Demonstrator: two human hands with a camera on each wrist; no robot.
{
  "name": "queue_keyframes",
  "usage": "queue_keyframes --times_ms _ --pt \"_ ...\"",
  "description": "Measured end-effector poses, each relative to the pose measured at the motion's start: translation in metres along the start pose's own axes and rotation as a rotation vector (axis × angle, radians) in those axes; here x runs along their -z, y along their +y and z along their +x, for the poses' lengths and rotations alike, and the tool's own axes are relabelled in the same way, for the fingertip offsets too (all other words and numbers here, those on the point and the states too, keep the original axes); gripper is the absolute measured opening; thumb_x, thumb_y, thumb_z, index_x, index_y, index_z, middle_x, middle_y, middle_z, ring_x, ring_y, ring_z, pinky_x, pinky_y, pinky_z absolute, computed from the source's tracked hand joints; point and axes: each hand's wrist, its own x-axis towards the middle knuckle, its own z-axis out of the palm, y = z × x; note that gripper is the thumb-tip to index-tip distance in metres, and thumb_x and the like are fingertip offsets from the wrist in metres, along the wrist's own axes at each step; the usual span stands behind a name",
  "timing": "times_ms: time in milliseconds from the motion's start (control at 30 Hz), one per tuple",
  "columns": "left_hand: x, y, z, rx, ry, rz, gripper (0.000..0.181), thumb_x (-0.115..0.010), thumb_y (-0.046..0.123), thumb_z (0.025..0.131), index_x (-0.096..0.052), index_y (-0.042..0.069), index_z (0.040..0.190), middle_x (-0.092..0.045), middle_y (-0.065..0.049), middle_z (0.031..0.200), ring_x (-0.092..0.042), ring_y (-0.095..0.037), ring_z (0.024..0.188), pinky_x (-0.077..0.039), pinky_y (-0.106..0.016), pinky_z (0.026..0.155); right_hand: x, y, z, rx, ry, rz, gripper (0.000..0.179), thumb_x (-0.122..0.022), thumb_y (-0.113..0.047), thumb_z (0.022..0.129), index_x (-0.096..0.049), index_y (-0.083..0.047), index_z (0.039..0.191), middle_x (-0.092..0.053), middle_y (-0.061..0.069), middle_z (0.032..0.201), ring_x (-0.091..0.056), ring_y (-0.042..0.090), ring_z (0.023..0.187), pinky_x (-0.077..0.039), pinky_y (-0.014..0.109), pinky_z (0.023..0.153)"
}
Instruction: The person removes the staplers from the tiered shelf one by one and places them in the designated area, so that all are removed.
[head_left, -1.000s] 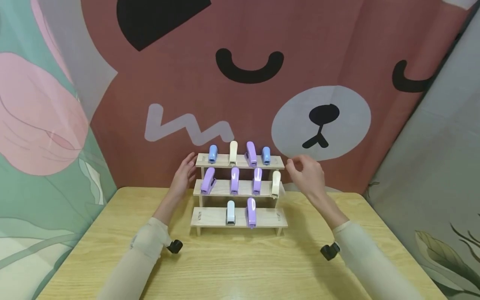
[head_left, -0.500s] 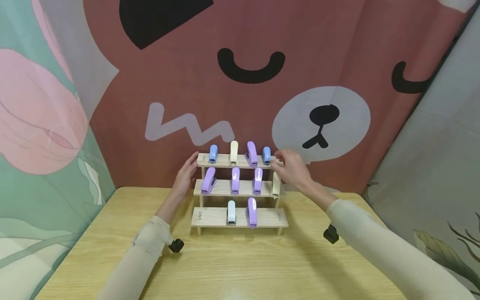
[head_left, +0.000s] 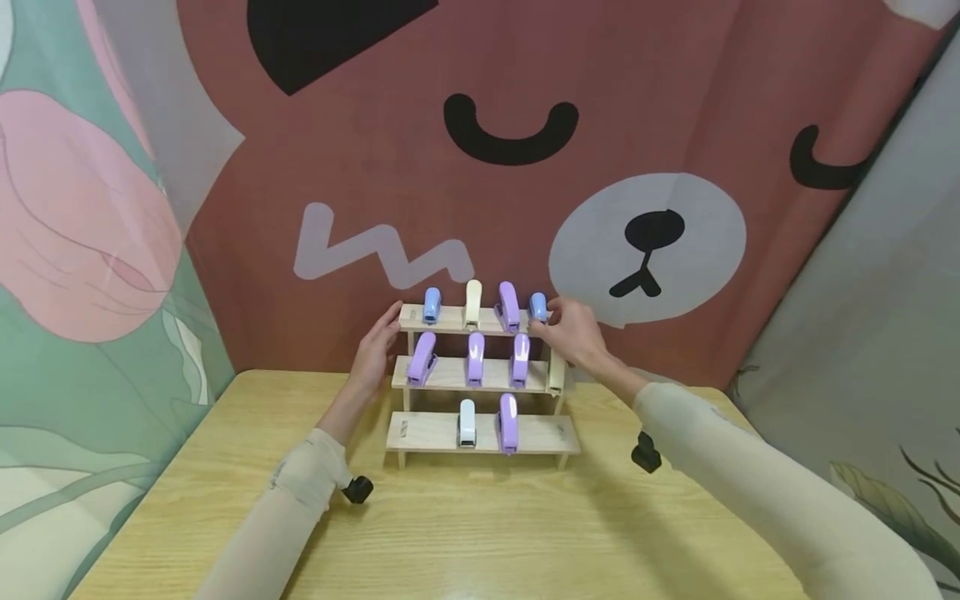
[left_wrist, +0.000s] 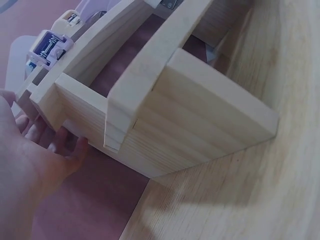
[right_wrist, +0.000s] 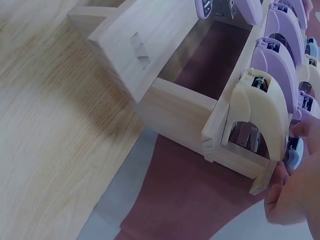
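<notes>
A three-step wooden rack (head_left: 420,373) carries several small staplers. At the right end of its top shelf, my right hand (head_left: 573,335) pinches a small blue stapler (head_left: 537,305) between thumb and fingers. In the right wrist view, the blue stapler (right_wrist: 296,152) is partly hidden behind a cream stapler (right_wrist: 260,106) on the middle shelf. My left hand (head_left: 372,354) rests against the left end of the top shelf. In the left wrist view, the fingers (left_wrist: 60,140) lie by the board's end and hold no stapler.
A purple stapler (head_left: 507,306) stands just left of the blue one, then a cream stapler (head_left: 472,303) and another blue stapler (head_left: 432,306). On the bottom shelf are a white stapler (head_left: 467,423) and a purple one. The printed curtain (head_left: 360,150) hangs behind the table (head_left: 465,517).
My right hand has moved left from beside the rack to the blue stapler at the top right and taken hold of it. My left hand stays at the rack's left end.
</notes>
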Motion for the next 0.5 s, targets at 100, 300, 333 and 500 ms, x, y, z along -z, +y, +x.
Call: queue_keyframes --times_ms 100,300,333,500 --pt "-0.0007 0.0006 0.0001 -0.002 0.0 0.015 0.048 -0.051 0.038 0.106 -0.047 0.035 0.154 -0.041 0.004 0.158 -0.025 -0.031 0.148 -0.015 -0.063 0.114 -0.0004 -0.001 0.0002 -0.032 0.006 -0.007 0.048 -0.071 -0.03 0.087 -0.065 0.002 0.123 -0.069 0.013 0.1 -0.063 0.024 0.081 -0.052 0.037 0.067" --pt "-0.0011 0.0017 0.0006 -0.014 0.008 0.02 0.047 -0.051 0.038 0.106 -0.048 0.036 0.153 -0.04 0.002 0.159 -0.026 -0.033 0.148 -0.015 -0.064 0.114 -0.0015 -0.0053 0.0005 -0.06 0.029 0.006 0.036 -0.073 -0.029 0.085 -0.066 -0.002 0.107 -0.066 0.01 0.09 -0.059 0.023 0.071 -0.047 0.035 0.059" --pt "-0.001 0.0015 0.0004 -0.015 0.012 0.021 0.047 -0.052 0.038 0.106 -0.049 0.036 0.153 -0.04 0.002 0.159 -0.026 -0.033 0.148 -0.016 -0.064 0.114 -0.0021 -0.0057 0.0001 -0.061 0.031 0.014 0.034 -0.073 -0.028 0.085 -0.065 -0.002 0.105 -0.066 0.01 0.089 -0.058 0.023 0.071 -0.046 0.035 0.058" --pt "-0.0004 -0.0006 -0.0011 -0.019 0.02 0.029 0.047 -0.052 0.037 0.106 -0.049 0.035 0.153 -0.041 0.002 0.158 -0.027 -0.033 0.147 -0.017 -0.064 0.113 -0.0063 -0.0064 -0.0024 -0.079 0.049 0.059 0.03 -0.074 -0.026 0.084 -0.064 -0.002 0.099 -0.064 0.011 0.087 -0.057 0.023 0.072 -0.047 0.035 0.059"
